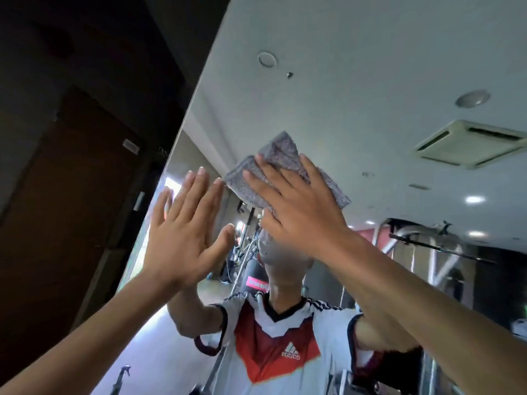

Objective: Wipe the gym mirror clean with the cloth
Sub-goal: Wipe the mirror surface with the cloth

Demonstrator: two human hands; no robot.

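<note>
The right hand (296, 206) lies flat with fingers spread and straight, pressing a folded grey cloth (281, 149) against the gym mirror (342, 81), high on the glass and near its left edge. The left hand (182, 232) is also wide open and holds nothing, its palm toward the glass just left of the cloth, its fingertips meeting their reflection. The mirror reflects a white and red jersey (273, 337), a ceiling air-conditioning vent (467, 143) and a grey machine frame (427, 246). A dark brown door (71, 195) stands left of the mirror.

Grey speckled cloth (281, 151), folded, flat against the upper gym mirror (356, 67)
</note>
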